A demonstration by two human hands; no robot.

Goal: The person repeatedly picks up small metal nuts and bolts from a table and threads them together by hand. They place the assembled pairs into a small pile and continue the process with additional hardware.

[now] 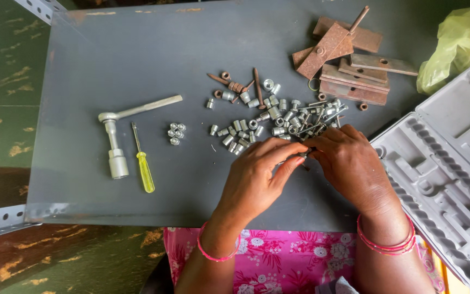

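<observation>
While your left hand [257, 174] and right hand [346, 163] pinch one small bolt [307, 154] together, it stays steady. Loose nuts [262, 122] lie just beyond on the worktop [137, 65], within reach

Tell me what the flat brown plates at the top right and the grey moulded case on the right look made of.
Flat brown plates: likely steel, rough orange-brown rust all over. Grey moulded case: probably plastic, matte, with smooth formed tool recesses.
</observation>
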